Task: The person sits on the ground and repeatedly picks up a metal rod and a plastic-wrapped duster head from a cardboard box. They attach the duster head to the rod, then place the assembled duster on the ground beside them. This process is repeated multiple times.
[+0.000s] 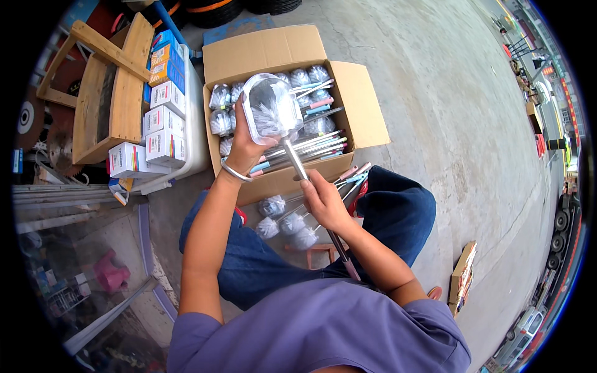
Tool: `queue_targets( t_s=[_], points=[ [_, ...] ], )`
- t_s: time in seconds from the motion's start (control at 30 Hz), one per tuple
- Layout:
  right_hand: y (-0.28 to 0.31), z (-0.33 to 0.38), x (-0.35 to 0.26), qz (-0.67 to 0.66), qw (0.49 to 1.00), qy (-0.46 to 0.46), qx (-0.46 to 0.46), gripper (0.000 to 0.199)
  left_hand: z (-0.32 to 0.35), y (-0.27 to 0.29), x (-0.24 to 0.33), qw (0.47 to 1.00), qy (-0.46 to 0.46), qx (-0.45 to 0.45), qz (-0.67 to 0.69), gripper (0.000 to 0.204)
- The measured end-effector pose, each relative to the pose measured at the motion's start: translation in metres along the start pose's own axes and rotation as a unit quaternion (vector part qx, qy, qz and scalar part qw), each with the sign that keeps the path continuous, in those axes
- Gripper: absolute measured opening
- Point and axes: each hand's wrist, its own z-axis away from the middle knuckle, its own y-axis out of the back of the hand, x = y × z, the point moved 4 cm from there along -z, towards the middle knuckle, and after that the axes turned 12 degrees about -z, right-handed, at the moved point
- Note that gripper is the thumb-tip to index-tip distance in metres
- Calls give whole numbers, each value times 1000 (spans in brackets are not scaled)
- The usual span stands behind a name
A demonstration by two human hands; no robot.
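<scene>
Above the carton I hold a long-handled brush [296, 163] with a tufted grey head inside a clear plastic cover [256, 127]. My left hand [247, 138] grips that cover from its left side, fingers partly hidden behind it. Lower down, my right hand [324, 200] is closed around the metal handle, which slants toward my lap and ends in a pinkish grip [351, 269]. Beneath my hands, several more bagged brush heads [292, 222] lie between my knees, their handles pointing up to the right.
An open cardboard carton [292, 45] ahead holds rows of similar bagged brushes. At left stand stacked small boxes [166, 146], a white plastic bin [198, 124] and a wooden frame [115, 93]. A small wooden stool [320, 248] is below me. Flattened cardboard [461, 276] lies at right.
</scene>
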Motion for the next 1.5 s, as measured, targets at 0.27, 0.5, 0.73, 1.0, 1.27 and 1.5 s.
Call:
queue_targets(
  t_s=[0.27, 0.5, 0.73, 1.0, 1.27, 1.5],
  points=[
    [-4, -2, 7, -576, 765, -211, -198, 46, 4, -3, -10, 961, 99, -19, 258, 88],
    [6, -8, -2, -117, 992, -43, 24, 29, 4, -5, -8, 974, 76, 13, 213, 86],
    [12, -9, 6, -400, 893, -187, -87, 26, 8, -11, -18, 956, 104, -20, 274, 81],
    [15, -6, 3, -430, 871, -213, -106, 33, 8, -13, -13, 953, 99, -3, 286, 72],
    [13, -9, -16, 43, 998, 26, 41, 30, 8, -14, -14, 960, 85, 42, 265, 59],
    [3, -8, 12, -587, 749, -234, -197, 41, 9, -19, -16, 941, 105, -12, 321, 59]
  ],
)
